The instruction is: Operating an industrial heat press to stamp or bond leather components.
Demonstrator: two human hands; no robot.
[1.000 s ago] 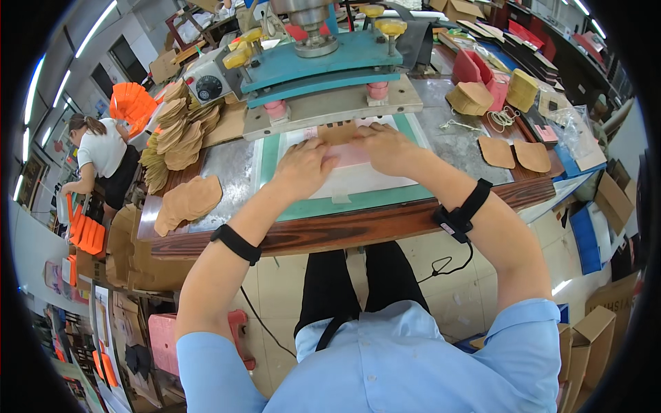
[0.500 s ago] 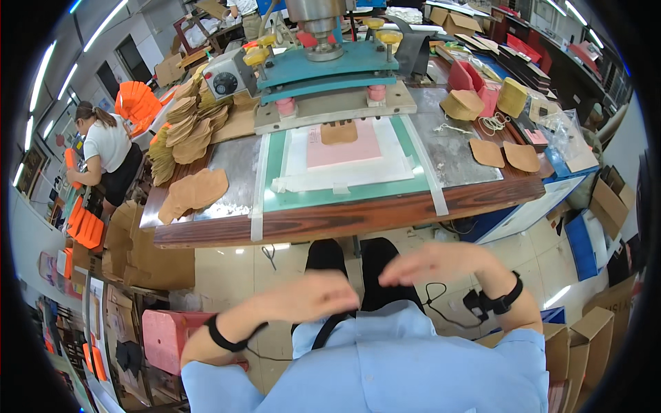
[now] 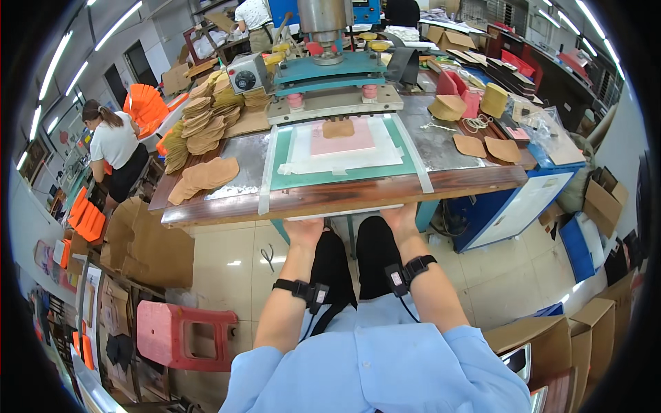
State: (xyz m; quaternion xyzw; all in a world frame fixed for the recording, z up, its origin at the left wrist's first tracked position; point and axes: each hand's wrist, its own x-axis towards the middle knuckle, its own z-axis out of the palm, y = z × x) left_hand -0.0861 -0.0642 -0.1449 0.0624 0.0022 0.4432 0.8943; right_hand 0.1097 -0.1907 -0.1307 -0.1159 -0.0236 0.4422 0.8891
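Left hand (image 3: 305, 231) and right hand (image 3: 400, 219) have moved forward to beneath the front edge of the brown wood-edged table (image 3: 344, 193).
Hands are apart; fingers hidden, grip cannot be told. Flat brown round-cornered piece (image 3: 338, 129) lies on pink rectangular sheet (image 3: 342, 145) near teal metal press (image 3: 330, 74).

Bright ceiling tubes (image 3: 55, 65) shine, glare dots the tiled floor (image 3: 224, 249), and outer edges curve.

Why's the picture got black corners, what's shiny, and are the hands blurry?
Head view: the fisheye's round picture leaves the corners black; head view: ceiling lights glow white, and glare spots shine on the floor; head view: the left hand and right hand look fairly sharp where the table doesn't hide them.
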